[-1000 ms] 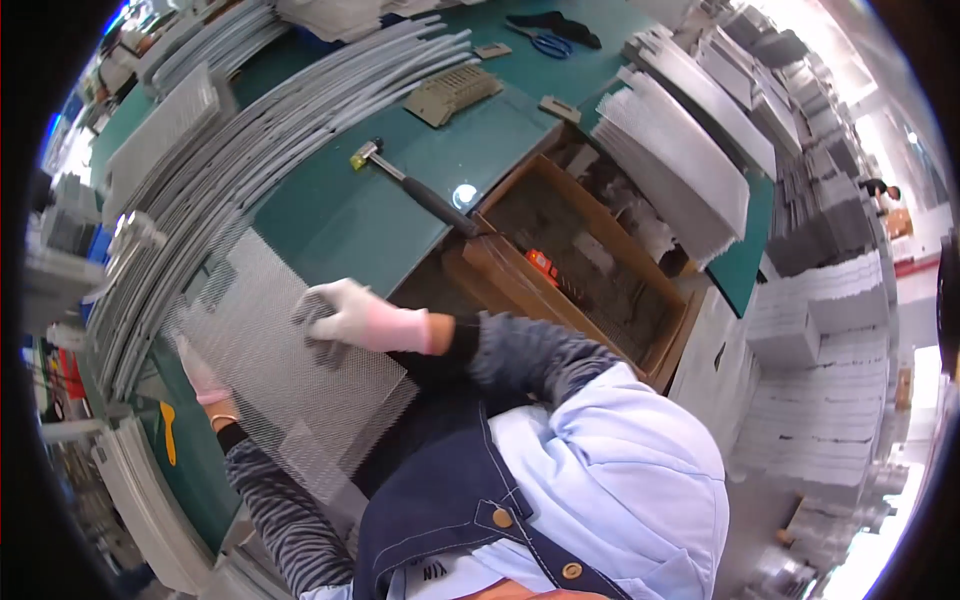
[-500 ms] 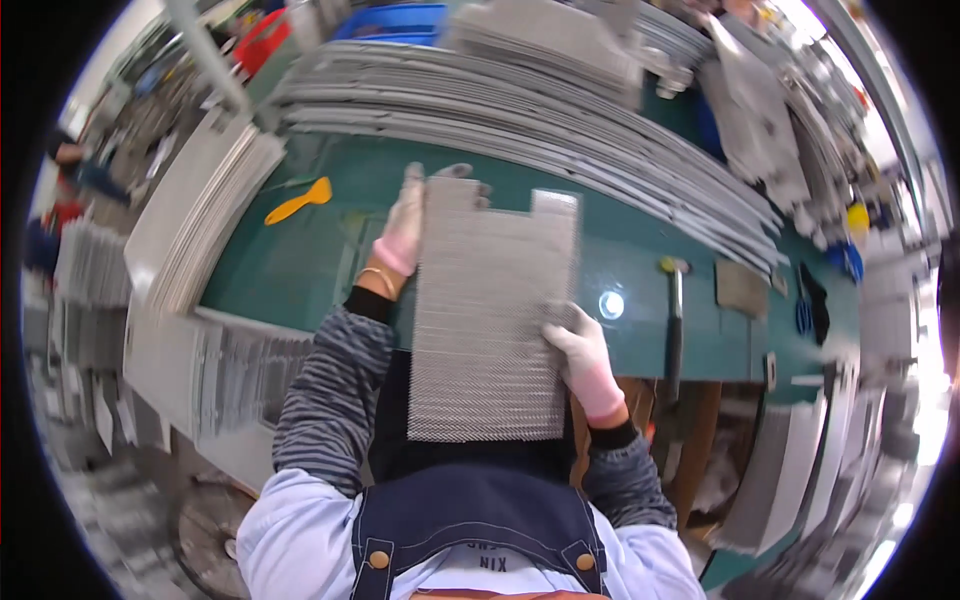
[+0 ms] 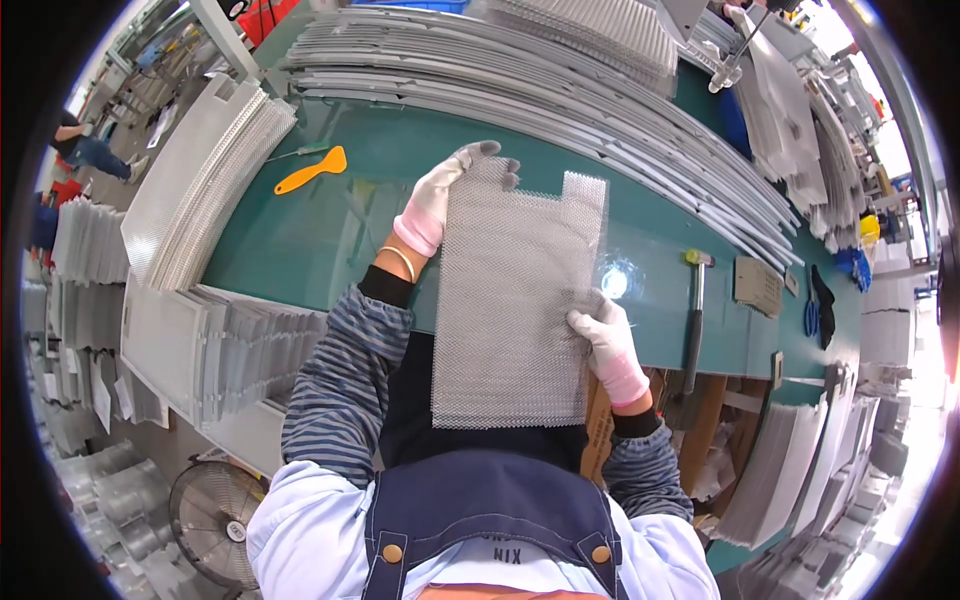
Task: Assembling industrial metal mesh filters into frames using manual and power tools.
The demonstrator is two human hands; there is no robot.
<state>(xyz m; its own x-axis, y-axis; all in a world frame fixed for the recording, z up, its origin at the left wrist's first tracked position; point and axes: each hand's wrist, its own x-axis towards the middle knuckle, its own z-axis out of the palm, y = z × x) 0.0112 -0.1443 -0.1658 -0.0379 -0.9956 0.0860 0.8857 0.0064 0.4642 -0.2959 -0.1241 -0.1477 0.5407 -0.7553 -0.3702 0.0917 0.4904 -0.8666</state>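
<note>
A grey metal mesh sheet (image 3: 515,310) with a notch in its far edge is held up over the near edge of the green table (image 3: 290,235). My left hand (image 3: 450,190), in a white glove with a pink cuff, grips its far left corner, fingers curled over the top. On the right side edge, my right hand (image 3: 603,335) pinches the sheet, thumb in front and some fingers seen through the mesh behind it. The sheet's near end overhangs my lap.
Long metal strips (image 3: 540,110) lie stacked across the back. Mesh panels (image 3: 215,180) stand at left. A yellow scraper (image 3: 310,170), a hammer (image 3: 694,320), a calculator (image 3: 757,286) and blue-handled scissors (image 3: 812,312) lie on the table. A fan (image 3: 215,520) stands at lower left.
The whole view has shifted slightly and become sharper. My left fingers now bend over the sheet's top corner instead of pointing straight up; both hands still hold the sheet.
</note>
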